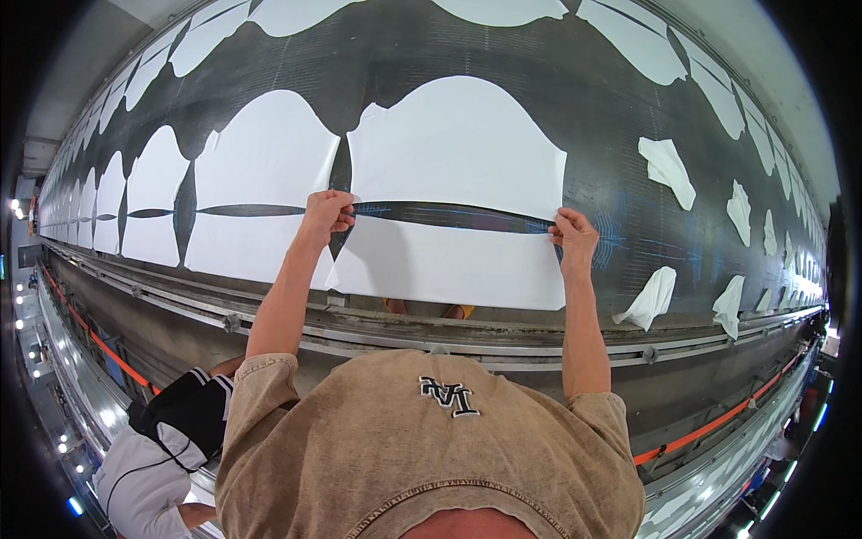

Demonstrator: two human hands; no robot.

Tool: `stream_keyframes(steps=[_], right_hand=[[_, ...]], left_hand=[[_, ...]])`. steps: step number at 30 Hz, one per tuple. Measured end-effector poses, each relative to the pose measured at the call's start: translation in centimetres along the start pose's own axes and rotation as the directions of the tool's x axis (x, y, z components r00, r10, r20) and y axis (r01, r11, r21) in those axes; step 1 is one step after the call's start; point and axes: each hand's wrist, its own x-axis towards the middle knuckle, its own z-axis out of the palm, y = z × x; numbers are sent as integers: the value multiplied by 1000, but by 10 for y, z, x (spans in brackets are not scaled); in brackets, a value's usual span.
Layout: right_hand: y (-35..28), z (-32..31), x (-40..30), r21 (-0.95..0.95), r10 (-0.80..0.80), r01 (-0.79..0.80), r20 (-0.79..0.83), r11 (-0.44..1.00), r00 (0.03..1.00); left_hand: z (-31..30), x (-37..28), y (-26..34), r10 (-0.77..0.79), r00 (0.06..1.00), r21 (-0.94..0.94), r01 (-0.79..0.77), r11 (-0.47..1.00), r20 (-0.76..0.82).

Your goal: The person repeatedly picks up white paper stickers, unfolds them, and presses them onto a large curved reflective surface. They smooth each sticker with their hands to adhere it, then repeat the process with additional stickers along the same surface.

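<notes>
A large white cut fabric panel with a curved top (458, 148) lies on the dark table (599, 175) in front of me. Its lower left corner is pinched between the thumb and fingers of my left hand (330, 217). At its lower right corner, my right hand (576, 239) grips the edge the same way. Below it lies a second white fabric panel (451, 266), parted from it by a narrow dark gap with blue marks. Whether my fingers also touch the lower panel, I cannot tell.
More white panels (269, 151) line the table on the left and along the far side. Crumpled white pieces (667, 168) lie at the right. A metal rail (404, 343) follows the near edge. Another person (168, 445) is behind me at lower left.
</notes>
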Motion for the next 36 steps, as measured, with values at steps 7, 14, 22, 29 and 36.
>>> stream_keyframes(steps=[7,14,22,29,36], right_hand=[[3,-1,-2,-25,6,-6,-24,1000,1000],[5,-1,-4,-24,-5,5,-11,1000,1000],[8,0,-7,-107,-51,48,-22,993,998],[12,1,-9,-145,-122,117,-24,982,992],[13,4,-9,-161,-167,161,-26,974,986]], left_hand=[[0,-2,-4,19,1000,-1,-19,1000,-8],[0,-6,-7,41,999,38,-40,998,-28],[4,-6,-12,98,993,118,-90,989,-65],[7,-7,-11,116,990,188,-99,977,-85],[6,-6,-9,112,990,226,-90,970,-86]])
